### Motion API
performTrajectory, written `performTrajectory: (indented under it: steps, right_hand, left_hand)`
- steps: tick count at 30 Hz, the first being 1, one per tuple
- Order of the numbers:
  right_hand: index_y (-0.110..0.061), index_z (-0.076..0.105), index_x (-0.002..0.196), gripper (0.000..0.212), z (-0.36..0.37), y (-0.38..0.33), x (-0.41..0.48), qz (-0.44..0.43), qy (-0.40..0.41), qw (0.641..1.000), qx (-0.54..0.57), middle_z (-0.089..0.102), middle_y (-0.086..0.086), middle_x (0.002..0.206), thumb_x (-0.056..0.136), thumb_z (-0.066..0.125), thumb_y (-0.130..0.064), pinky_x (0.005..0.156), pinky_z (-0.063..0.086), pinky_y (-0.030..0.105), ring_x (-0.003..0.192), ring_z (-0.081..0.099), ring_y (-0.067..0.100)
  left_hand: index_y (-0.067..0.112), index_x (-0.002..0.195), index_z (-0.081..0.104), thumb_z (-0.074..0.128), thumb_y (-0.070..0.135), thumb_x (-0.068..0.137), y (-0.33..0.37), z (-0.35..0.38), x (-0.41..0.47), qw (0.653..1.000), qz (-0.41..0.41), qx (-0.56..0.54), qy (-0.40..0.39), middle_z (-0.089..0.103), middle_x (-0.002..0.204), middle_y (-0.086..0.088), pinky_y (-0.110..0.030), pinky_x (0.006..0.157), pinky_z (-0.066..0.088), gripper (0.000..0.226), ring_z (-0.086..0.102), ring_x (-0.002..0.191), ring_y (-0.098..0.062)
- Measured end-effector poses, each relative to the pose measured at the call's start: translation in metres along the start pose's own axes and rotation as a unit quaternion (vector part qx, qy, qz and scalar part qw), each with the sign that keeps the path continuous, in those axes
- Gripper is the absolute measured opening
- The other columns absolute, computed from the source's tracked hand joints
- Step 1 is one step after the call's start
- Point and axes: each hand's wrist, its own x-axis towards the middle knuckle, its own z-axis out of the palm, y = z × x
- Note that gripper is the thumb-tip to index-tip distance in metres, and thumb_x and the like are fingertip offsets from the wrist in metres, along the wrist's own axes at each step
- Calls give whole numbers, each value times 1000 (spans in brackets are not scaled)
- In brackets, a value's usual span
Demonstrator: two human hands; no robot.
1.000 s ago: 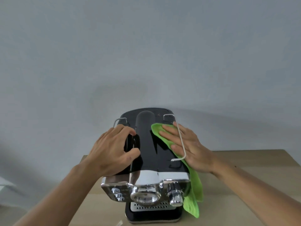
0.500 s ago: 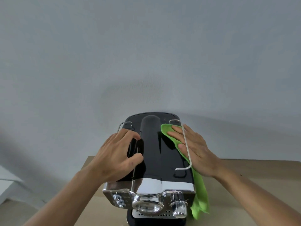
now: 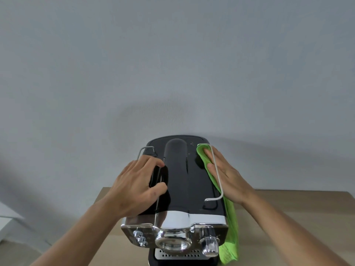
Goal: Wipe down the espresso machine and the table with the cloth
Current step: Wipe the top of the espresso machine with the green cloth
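The likeliest trouble sits at the wire rail (image 3: pixel 217 173) along the right side of the espresso machine (image 3: pixel 178 189): the right hand (image 3: pixel 228 175) has its fingers slipped under that rail, so a long stroke forward or back could jam the knuckles against the rail's bent foot, or bunch the cloth (image 3: pixel 229 227) there and pull it out from under the palm. The cloth's loose tail hangs down the machine's right flank, close to the steam knob (image 3: pixel 209 244) – it could snag on the knob, or drag along the table (image 3: pixel 288 217) and pick up dirt, on a sideways wipe. A hard push might also shove the machine toward the wall behind it, and only the other hand guards against that. The right hand lies fully spread, fingers straight and together, pressing the green cloth flat on the glossy black top near its right rear corner; it pinches nothing. The left hand (image 3: pixel 134 185) is curled, fingers and thumb clamped over the left side of the top by the left rail, bracing the body – whether it wraps the rail itself I cannot tell. The machine stands on the wooden table against the wall, and the table looks not yet wiped
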Motion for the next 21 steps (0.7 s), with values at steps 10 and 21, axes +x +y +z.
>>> performTrajectory:
  steps: [10, 21]
  right_hand:
    - [-63, 34, 123, 40, -11, -2, 18, -7, -61, 998, 31, 10, -23, 155, 99, 40, -33, 120, 10, 33, 144, 10, 2]
    - [-4, 66, 78, 32, -5, 0, -8, 143, 332, 913, 188, 73, 11, 78, 97, 47, -22, 76, 48, 37, 80, 65, 30]
  left_hand:
    - [31, 119, 44, 25, 60, 64, -2, 0, 0, 1000, 10, -2, 1, 43, 118, 16, -23, 86, 34, 65, 43, 105, -9]
    - [33, 122, 41, 21, 62, 62, -3, 1, 1, 1000, 10, -8, 1, 41, 121, 17, -22, 85, 31, 69, 42, 108, -8]
